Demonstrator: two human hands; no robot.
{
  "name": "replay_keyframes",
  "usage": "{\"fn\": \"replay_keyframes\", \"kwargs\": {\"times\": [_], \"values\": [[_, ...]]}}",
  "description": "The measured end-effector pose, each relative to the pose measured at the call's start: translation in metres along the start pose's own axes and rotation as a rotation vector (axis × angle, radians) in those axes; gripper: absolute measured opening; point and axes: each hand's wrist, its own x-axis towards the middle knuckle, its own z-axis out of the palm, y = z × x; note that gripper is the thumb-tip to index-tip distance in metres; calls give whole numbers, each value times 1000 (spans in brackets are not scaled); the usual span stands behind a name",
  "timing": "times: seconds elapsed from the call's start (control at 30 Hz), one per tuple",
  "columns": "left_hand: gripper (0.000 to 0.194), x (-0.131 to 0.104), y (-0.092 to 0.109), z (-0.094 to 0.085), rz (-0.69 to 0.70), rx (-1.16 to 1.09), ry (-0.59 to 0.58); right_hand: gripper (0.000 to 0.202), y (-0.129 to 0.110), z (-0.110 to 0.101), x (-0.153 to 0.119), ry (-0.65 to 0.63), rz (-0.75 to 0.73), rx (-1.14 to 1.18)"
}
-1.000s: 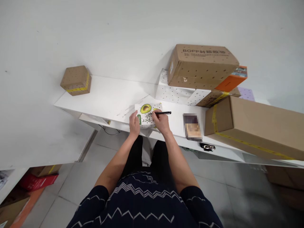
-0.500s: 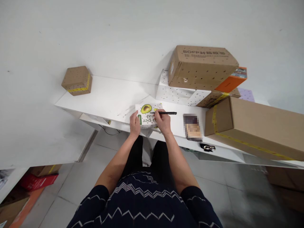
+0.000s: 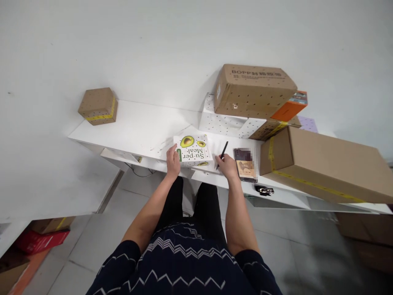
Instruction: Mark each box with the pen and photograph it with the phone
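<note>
A white box printed with avocados and the words "Su-per Meal", upside down to me, lies on the white shelf near its front edge. My left hand grips the left end of this box, with fingers against its side and top edge. To the right of the box, my right hand is closed around a black pen. The pen slants, its lower end close to the shelf top. A phone lies just right of that hand, partly blurred.
On the left end stands a small brown carton with yellow tape. At the back right, a brown BOPP carton rests on a white spotted box, beside an orange box. A long taped carton fills the right. A black-and-metal object lies at the front edge.
My right hand has moved right, off the box top, carrying the pen, which now points more upright. The box's lettering is uncovered. My left hand stays at the box's left end.
</note>
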Motion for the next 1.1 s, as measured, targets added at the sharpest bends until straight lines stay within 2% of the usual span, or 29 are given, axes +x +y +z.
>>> {"fn": "replay_keyframes", "kwargs": {"times": [0.2,0.3,0.4,0.47,0.53,0.63,0.73,0.83,1.0,1.1], "values": [[52,0,0,-1,7,6,-6,32,-18,18,-9,-26,65,-166],[54,0,0,-2,0,10,-21,39,-16,15,-12,7,41,-184],[54,0,0,-2,-7,10,-24,41,1,2,-13,195,27,-238],[53,0,0,-2,-2,8,-22,44,17,-10,-11,358,82,-310],[54,0,-1,-1,7,6,-13,56,33,-21,-8,442,174,-367],[55,0,-2,0,4,9,-3,73,49,-30,-5,362,282,-406],[55,-1,-2,0,-5,11,-5,70,50,-29,-5,287,262,-426],[57,0,-2,0,6,10,-1,66,43,-26,-9,324,228,-433],[55,0,-1,-1,17,18,0,70,39,-30,-7,327,244,-395],[56,-1,-1,-1,20,17,2,74,43,-35,-10,358,248,-266]]}}
